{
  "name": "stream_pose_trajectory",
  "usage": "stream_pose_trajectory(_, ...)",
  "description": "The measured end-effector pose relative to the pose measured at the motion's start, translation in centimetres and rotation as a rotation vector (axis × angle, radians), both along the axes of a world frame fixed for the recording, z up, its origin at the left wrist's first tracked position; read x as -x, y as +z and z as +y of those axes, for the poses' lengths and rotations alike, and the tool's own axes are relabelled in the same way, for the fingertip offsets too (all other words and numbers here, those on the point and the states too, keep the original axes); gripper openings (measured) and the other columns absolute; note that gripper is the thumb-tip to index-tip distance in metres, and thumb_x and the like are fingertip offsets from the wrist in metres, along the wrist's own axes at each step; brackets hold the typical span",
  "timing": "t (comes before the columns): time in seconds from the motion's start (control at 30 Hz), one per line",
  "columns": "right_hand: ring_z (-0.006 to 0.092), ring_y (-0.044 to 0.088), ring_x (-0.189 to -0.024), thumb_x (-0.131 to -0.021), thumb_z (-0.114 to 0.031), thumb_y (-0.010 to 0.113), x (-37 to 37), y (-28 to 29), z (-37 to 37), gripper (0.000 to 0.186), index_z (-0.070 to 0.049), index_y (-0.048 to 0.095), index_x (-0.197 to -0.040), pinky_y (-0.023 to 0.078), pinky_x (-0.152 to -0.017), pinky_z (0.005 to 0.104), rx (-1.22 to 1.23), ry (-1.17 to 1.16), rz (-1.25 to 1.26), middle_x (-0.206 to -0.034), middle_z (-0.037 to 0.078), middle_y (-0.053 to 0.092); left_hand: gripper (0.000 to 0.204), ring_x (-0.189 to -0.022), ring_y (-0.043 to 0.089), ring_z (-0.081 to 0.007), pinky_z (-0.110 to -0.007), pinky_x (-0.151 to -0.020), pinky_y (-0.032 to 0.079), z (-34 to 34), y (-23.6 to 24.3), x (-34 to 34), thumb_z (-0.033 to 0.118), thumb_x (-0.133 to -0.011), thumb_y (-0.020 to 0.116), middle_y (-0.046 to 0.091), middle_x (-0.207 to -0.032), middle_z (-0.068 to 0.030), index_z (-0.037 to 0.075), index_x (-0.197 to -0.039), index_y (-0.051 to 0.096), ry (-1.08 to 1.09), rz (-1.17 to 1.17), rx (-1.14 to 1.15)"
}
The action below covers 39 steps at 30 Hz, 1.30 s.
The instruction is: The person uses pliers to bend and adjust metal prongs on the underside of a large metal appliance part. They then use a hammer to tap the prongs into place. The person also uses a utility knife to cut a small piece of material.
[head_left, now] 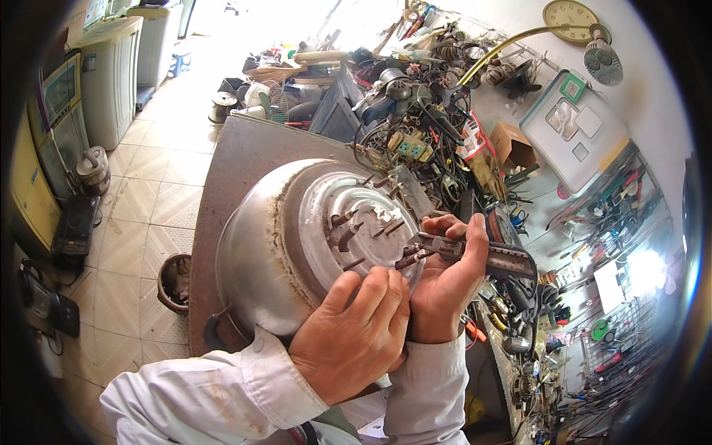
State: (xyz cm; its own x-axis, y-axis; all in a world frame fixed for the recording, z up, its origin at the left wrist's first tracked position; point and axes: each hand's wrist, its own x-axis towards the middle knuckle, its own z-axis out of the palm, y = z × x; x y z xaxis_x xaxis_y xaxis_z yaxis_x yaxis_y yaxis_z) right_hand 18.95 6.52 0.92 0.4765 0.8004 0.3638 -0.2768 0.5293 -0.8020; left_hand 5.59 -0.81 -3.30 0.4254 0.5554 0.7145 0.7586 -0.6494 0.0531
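A dented metal pot lies tipped on the bench, its round base turned up toward me. Several metal pins and stubs stick out of that base, and a white patch sits near its middle. Palm up at the base's right edge, my right hand grips what look like pliers, with dark handles running right and metal jaws pointing at the base. My left hand lies against the base's lower edge with its fingers curled together near the jaws. Whatever those fingers hold is hidden.
Brown bench top lies beneath the pot. Cables, parts and tools pile up behind and to the right. A gooseneck lamp arches over the pile. On the tiled floor at left stand a bin and white appliances.
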Motion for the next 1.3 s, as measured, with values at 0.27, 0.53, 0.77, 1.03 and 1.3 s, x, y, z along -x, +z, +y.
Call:
stream_pose_trajectory(0.27,0.0228,0.059,-0.075,-0.100,-0.025,0.056,-1.1,-0.4,1.1,0.032,-0.007,0.045,-0.076,0.049,-0.079,0.0361,0.035,0.039,-0.036,-0.076,0.010,0.055,0.083,-0.120,0.053,-0.0265,-0.041,-0.103,0.039,0.0,-0.1,-0.2,0.051,-0.065,0.076,0.062,-0.124,-0.0139,-0.004,-0.125,0.063,0.022,0.025,-0.006)
stream_pose_trajectory(0.53,0.0223,0.050,-0.067,-0.100,-0.027,0.054,-0.9,-0.4,1.0,0.034,-0.012,0.039,-0.073,0.049,-0.079,0.0422,0.010,0.098,0.012,-0.070,0.006,0.048,0.080,-0.119,0.054,-0.0258,-0.042,-0.102,0.039,0.0,0.1,-0.1,0.050,-0.066,0.076,0.062,-0.124,-0.0132,-0.003,-0.125,0.064,0.026,0.041,-0.006)
stream_pose_trajectory(0.77,0.0222,0.050,-0.064,-0.099,-0.025,0.054,-0.7,-0.5,0.4,0.033,-0.013,0.039,-0.072,0.050,-0.078,0.0433,0.017,0.054,0.046,-0.067,0.006,0.048,0.072,-0.117,0.055,-0.0252,-0.041,-0.101,0.040,0.2,-0.2,-0.2,0.045,-0.067,0.071,0.063,-0.122,-0.0129,-0.003,-0.122,0.066,0.019,0.006,-0.002)
stream_pose_trajectory(1.03,0.0236,0.051,-0.063,-0.100,-0.025,0.052,-1.0,0.0,0.5,0.034,-0.011,0.039,-0.072,0.050,-0.078,0.0446,0.051,0.071,0.114,-0.068,0.007,0.048,0.067,-0.116,0.056,-0.0252,-0.041,-0.101,0.041,0.3,-0.1,-0.1,0.042,-0.070,0.069,0.064,-0.120,-0.0124,-0.003,-0.120,0.067,0.012,-0.003,-0.023)
stream_pose_trajectory(1.3,0.0236,0.054,-0.068,-0.096,-0.019,0.053,-0.7,-0.3,0.8,0.026,-0.008,0.044,-0.074,0.050,-0.084,0.0437,0.007,0.026,0.034,-0.071,0.009,0.052,0.069,-0.116,0.055,-0.0255,-0.041,-0.101,0.040,0.1,-0.1,-0.1,0.043,-0.069,0.072,0.064,-0.121,-0.0124,-0.002,-0.120,0.067,0.008,-0.005,-0.009)
